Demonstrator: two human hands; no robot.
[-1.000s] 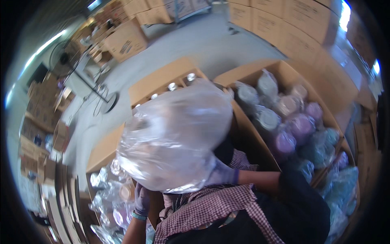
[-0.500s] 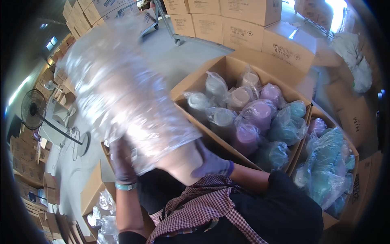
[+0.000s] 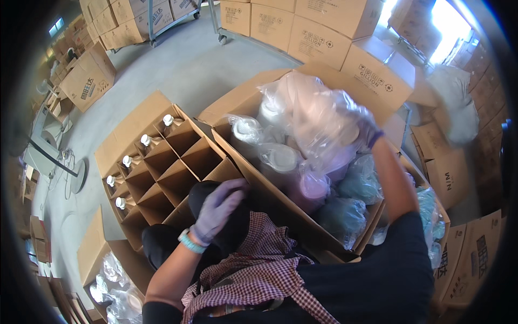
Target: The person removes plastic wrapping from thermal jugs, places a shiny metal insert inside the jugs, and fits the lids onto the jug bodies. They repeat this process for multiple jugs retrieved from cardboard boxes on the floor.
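At upper right, the right hand (image 3: 367,129) gripped a clear plastic bag (image 3: 315,121) above the packed box (image 3: 253,100). The left hand (image 3: 218,208) hung loosely open, centre. One-handed, the slippery bag could likely slip.

The right hand (image 3: 368,129) grips a clear plastic bag (image 3: 318,116) above the open carton (image 3: 259,97) — the left hand (image 3: 218,208) hangs free.

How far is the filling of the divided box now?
Done: five white-capped bottles stand in the divided box, along its left edge. In hand: the right hand grips a bagged item; the left hand is free. Left: the other cells.
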